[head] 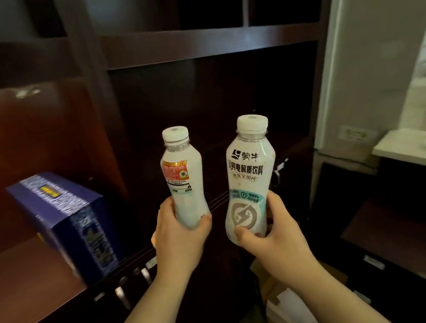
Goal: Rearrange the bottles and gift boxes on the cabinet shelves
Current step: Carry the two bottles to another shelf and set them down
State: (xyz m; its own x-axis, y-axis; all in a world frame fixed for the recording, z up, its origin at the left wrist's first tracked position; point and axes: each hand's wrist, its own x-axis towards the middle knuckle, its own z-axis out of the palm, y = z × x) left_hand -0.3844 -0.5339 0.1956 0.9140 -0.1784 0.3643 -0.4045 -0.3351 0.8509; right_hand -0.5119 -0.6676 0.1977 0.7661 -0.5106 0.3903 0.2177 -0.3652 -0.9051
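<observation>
My left hand [180, 241] grips the base of a white drink bottle [183, 173] with a white cap, its red-and-white label side facing me. My right hand [274, 237] grips a second white bottle [249, 178] by its bottom, its printed front with a grey lightning logo towards me. Both bottles are held upright in front of the dark middle compartment of the wooden cabinet [211, 38]. A dark blue gift box [67, 220] stands on the reddish-brown shelf [18, 287] in the left compartment, well left of my left hand.
The cabinet's dark vertical divider [99, 122] separates the left compartment from the middle one. Metal drawer handles [122, 294] sit below the shelf edge. A pale wall and glass panel [372, 56] rise at the right, with a white ledge [422, 156]. Papers lie on the floor [287, 309].
</observation>
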